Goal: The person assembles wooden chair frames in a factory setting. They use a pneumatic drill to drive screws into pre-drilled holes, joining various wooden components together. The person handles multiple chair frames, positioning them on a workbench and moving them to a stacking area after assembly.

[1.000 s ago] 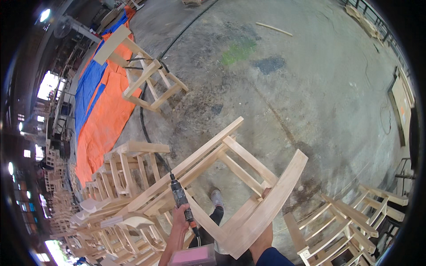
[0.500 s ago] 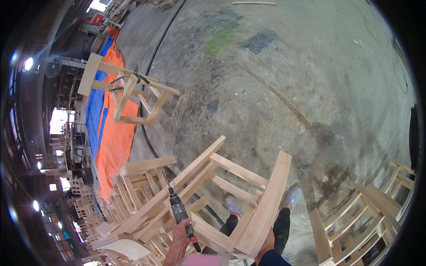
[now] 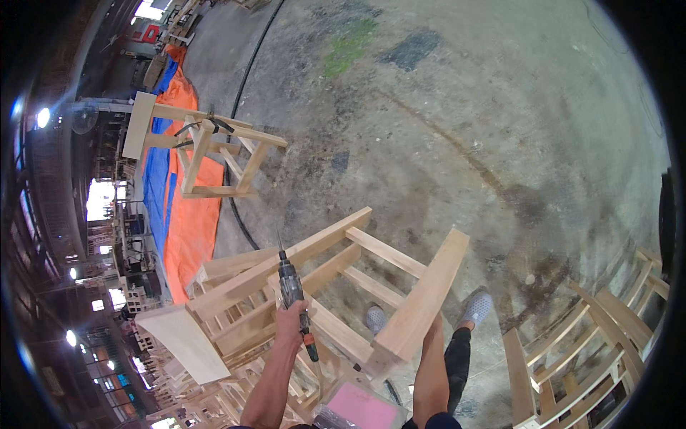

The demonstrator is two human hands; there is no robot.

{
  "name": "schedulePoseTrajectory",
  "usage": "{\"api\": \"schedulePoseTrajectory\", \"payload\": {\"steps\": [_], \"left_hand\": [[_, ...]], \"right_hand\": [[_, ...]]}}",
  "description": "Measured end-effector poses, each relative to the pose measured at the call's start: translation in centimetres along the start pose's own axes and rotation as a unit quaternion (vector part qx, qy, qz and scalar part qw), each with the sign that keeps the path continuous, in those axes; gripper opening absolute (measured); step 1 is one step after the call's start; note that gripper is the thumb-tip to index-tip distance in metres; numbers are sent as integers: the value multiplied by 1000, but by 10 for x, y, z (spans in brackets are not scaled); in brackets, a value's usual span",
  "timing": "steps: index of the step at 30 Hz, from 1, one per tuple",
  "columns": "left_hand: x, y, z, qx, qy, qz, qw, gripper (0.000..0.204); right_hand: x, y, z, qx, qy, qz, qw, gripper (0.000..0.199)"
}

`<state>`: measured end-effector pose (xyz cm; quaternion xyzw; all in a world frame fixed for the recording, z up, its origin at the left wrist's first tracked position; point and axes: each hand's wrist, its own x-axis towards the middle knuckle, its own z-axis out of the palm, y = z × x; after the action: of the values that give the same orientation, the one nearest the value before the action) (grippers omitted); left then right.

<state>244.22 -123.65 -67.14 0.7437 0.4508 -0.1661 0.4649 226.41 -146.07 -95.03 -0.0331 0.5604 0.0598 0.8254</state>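
Wooden chair frame (image 3: 357, 286) carried above concrete floor (image 3: 464, 129). Left hand (image 3: 291, 320) fist-closed round power drill (image 3: 293, 293), bit pointing up, frame rails just beside it. Right hand (image 3: 432, 325) under frame's thick rail; grip mostly hidden, cannot tell.

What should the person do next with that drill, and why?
Probably lower the drill tip onto a rail of the wooden chair frame. The left hand holds it pointing up, off the wood, while the right hand steadies the frame.
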Motion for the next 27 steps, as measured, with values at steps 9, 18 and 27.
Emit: {"api": "schedulePoseTrajectory", "payload": {"steps": [9,18,27], "left_hand": [[-14,18,47,-112,-169,28,979,31],[-106,-13,-46,-94,-282,6,955,39],[-159,-88,-118,-2,-251,-134,959,22]], "right_hand": [[-98,-19,42,-93,-303,-86,944,34],[-81,-103,68,-75,-33,-147,986,40],[-131,-89,45,-93,159,-207,961,28]]}}
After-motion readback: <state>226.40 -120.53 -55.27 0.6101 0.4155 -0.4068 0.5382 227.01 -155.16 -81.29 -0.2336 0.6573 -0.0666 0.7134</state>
